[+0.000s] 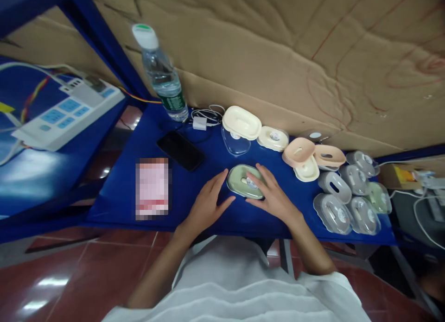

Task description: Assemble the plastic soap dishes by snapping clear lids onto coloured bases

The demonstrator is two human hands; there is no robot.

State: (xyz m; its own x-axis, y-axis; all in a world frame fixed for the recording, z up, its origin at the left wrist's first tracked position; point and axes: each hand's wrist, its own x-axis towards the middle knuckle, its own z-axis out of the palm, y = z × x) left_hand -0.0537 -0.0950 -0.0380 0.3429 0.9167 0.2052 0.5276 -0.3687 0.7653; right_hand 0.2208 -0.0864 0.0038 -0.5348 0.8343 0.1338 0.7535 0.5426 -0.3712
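Observation:
A green oval box with a clear lid lies on the blue table in front of me, a pale round sticker on its top. My right hand rests at its right side, fingers spread, with fingertips over the lid's edge. On the other side, my left hand is open, thumb and fingers apart, close to the box's left end; whether it touches the box I cannot tell. Behind the box are a cream tray overlapping a clear lid, and a cream box.
Peach parts and several grey lidded boxes stand to the right. A black phone, a white charger and a water bottle are at left. A power strip lies on the neighbouring surface. Cardboard lines the back.

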